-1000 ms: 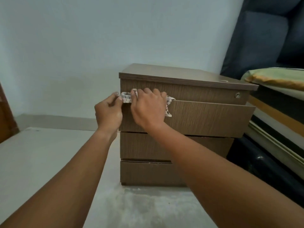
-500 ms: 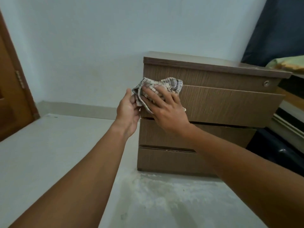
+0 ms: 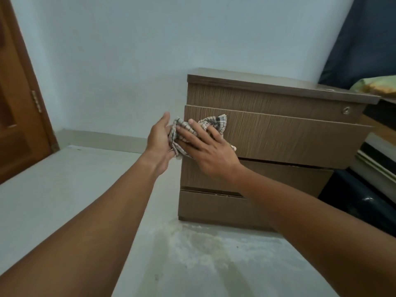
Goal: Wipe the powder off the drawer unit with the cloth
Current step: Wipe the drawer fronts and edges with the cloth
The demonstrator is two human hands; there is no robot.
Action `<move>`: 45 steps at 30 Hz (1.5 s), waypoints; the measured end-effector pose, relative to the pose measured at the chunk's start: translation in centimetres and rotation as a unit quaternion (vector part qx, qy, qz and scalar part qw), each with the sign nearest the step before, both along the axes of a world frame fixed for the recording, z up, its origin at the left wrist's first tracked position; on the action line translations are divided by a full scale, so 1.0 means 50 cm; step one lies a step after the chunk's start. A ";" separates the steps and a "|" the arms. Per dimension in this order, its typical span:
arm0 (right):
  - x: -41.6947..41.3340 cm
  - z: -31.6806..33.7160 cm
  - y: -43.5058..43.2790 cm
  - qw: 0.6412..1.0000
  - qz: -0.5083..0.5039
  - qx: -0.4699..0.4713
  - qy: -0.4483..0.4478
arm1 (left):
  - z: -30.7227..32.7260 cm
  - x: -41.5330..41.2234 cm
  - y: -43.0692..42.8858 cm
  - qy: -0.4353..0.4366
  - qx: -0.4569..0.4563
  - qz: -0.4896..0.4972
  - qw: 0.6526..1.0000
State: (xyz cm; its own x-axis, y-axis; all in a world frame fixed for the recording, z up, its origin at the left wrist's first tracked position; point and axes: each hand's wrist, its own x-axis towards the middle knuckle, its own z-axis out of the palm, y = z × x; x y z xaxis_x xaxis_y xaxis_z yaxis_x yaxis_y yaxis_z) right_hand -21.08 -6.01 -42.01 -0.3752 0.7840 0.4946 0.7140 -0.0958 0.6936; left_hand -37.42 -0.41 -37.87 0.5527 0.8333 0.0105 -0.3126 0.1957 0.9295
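A brown wood-grain drawer unit (image 3: 289,138) with three drawer fronts stands on the floor against the wall. A checked cloth (image 3: 214,123) is bunched at the left end of its second drawer front. My right hand (image 3: 205,151) lies flat over the cloth, fingers spread, pressing it against the drawer. My left hand (image 3: 159,140) holds the cloth's left edge at the unit's left corner. White powder (image 3: 192,247) is smeared on the floor in front of the unit.
A wooden door (image 3: 19,99) stands at the far left. To the right of the unit are a dark curtain (image 3: 364,39), a bed edge with a yellow-green pillow (image 3: 377,86) and a dark object (image 3: 360,202) on the floor. A keyhole (image 3: 345,109) sits on the top drawer.
The cloth and both hands came down from the top drawer edge onto the second drawer front. The view swung left, so the unit now sits further right.
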 end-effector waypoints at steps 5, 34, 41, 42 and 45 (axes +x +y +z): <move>0.076 -0.084 -0.055 1.000 -0.016 -0.017 -0.007 | -0.003 -0.013 -0.015 0.086 0.056 0.017 0.995; 0.358 0.060 -0.261 0.827 -0.038 0.313 0.465 | 0.115 0.422 -0.225 0.340 0.614 0.223 0.677; 0.393 0.043 -0.227 0.831 -0.085 0.359 0.416 | 0.130 0.444 -0.248 0.378 0.570 0.268 0.679; 0.401 0.040 -0.228 0.821 -0.094 0.374 0.422 | 0.129 0.445 -0.243 0.377 0.569 0.267 0.681; 0.422 0.021 -0.237 0.793 -0.108 0.400 0.447 | 0.126 0.446 -0.235 0.367 0.563 0.267 0.691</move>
State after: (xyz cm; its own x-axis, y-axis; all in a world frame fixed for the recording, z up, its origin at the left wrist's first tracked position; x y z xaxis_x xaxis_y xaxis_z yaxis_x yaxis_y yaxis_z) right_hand 0.00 -17.87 -40.95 0.5064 0.0829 0.8583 0.7924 -0.4375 -0.4252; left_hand -15.13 -12.14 -31.56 0.3701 0.6130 0.6980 0.5749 -0.7413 0.3463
